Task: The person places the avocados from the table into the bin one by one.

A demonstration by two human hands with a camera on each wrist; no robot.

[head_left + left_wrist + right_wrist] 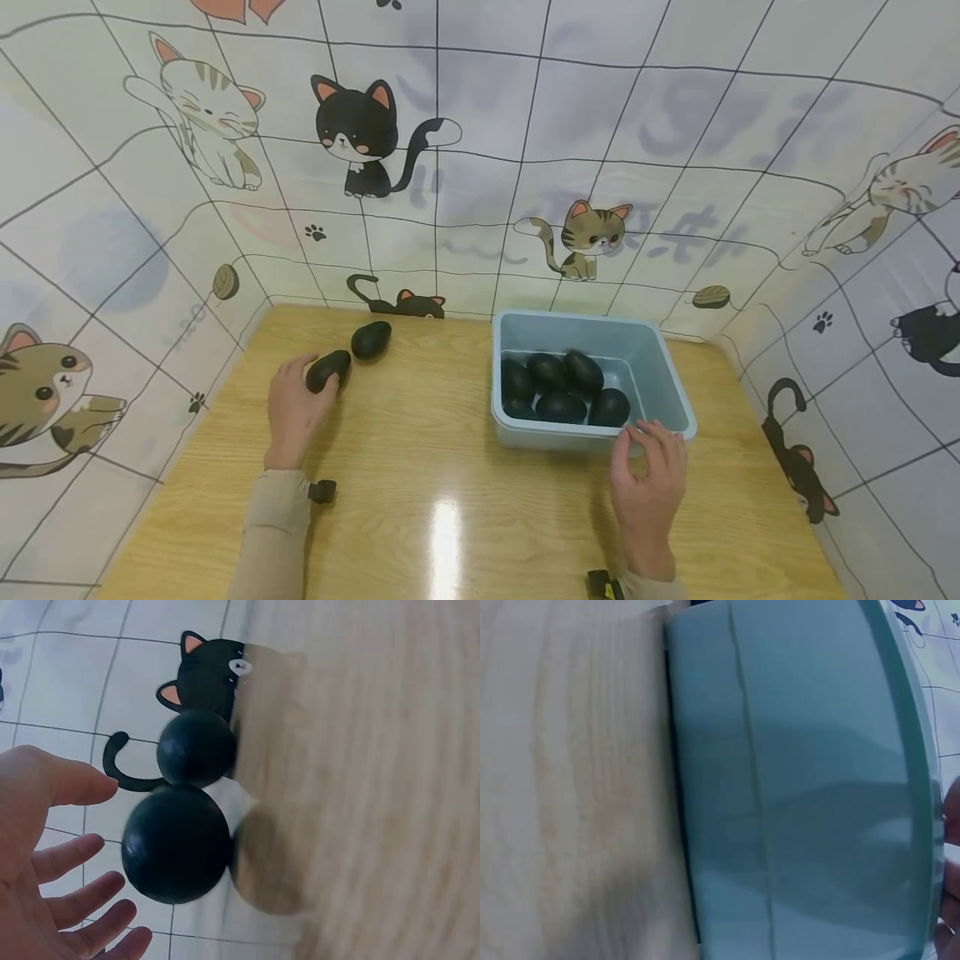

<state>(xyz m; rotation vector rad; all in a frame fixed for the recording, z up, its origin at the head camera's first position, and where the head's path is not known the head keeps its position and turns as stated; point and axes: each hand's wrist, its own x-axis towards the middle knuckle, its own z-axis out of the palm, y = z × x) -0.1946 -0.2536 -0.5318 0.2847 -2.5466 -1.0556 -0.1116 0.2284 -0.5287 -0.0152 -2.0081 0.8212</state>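
Observation:
At the left of the table, my left hand [294, 410] is around a dark green avocado [327, 372], thumb on the near side and fingers on the far side. The left wrist view shows those fingers [86, 896] spread and loosely bent, with a gap between them and the nearer avocado [176, 844]. A second avocado [371, 340] lies just behind it. On the right, my right hand [651, 479] is at the front rim of a light blue plastic bin [585, 325], its fingertips at the rim and holding no avocado. Several avocados [562, 407] lie inside the bin.
The wooden table [420, 433] stretches between the hands. Wall covering [480, 192] with cat drawings encloses the table's back and sides. The bin stands near the back wall, right of centre.

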